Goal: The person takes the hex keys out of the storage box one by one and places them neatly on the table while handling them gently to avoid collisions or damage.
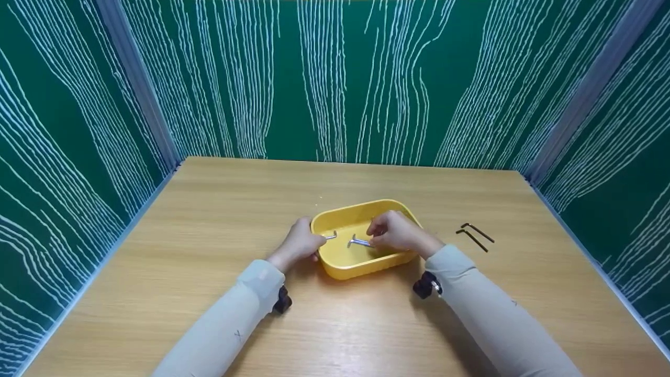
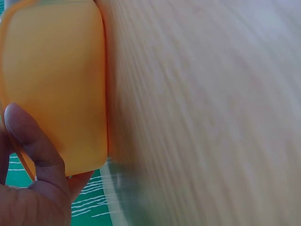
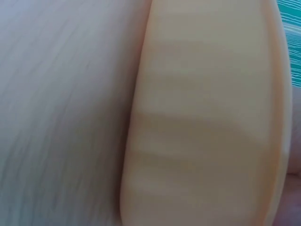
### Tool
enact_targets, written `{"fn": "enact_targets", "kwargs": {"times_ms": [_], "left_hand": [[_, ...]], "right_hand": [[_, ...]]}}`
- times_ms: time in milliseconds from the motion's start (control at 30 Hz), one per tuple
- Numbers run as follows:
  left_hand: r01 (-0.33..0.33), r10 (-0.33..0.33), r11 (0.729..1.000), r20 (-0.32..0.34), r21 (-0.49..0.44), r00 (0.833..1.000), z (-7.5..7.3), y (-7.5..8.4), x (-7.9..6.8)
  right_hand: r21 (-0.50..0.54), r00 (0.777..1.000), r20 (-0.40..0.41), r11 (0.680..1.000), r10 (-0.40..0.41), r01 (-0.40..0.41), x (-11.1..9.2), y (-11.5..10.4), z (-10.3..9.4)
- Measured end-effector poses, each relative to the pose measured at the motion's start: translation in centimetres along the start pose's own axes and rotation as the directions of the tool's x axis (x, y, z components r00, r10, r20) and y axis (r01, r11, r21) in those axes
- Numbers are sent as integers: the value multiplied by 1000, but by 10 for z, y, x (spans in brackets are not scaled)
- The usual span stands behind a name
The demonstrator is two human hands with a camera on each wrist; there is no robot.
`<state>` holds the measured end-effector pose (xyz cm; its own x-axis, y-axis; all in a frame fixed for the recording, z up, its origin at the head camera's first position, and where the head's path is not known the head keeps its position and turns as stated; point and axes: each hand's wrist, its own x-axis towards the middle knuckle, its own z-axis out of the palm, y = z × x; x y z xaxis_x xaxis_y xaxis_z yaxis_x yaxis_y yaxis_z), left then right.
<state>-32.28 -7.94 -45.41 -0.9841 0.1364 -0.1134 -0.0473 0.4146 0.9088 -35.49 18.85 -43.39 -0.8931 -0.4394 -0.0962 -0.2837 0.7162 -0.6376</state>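
A yellow plastic tub (image 1: 345, 269) stands on the table. My left hand (image 1: 302, 240) grips its left end; the left wrist view shows a digit pressed along the outer wall (image 2: 56, 84). Just inside that end, a small silver L-shaped hex key (image 1: 331, 236) shows beside my left fingertips. My right hand (image 1: 396, 231) reaches over the right side into the tub with bent fingers. Silver hex keys (image 1: 360, 241) inside the tub run up to its thumb side; I cannot tell whether it pinches them. The tub's side wall (image 3: 207, 113) hides most of that hand in the right wrist view.
Two black hex keys (image 1: 475, 238) lie on the wooden table (image 1: 220, 209) to the right of the tub. Tiny pale specks show on the table behind the tub. Green panels (image 1: 285, 78) with wavy white lines enclose the back and sides.
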Motion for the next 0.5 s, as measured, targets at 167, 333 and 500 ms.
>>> {"fn": "enact_targets", "kwargs": {"times_ms": [167, 333, 500], "left_hand": [[8, -8, 1000, 4, 0, 1000, -1, -1, 0], [-1, 1, 1000, 7, 5, 1000, -1, 0, 1], [-9, 9, 1000, 16, 6, 1000, -2, 0, 1]], "right_hand": [[-22, 999, 34, 1000, 6, -5, 2, -1, 3], [-18, 998, 57, 1000, 25, -24, 3, -2, 5], [-34, 998, 61, 999, 14, -11, 4, -1, 8]]}}
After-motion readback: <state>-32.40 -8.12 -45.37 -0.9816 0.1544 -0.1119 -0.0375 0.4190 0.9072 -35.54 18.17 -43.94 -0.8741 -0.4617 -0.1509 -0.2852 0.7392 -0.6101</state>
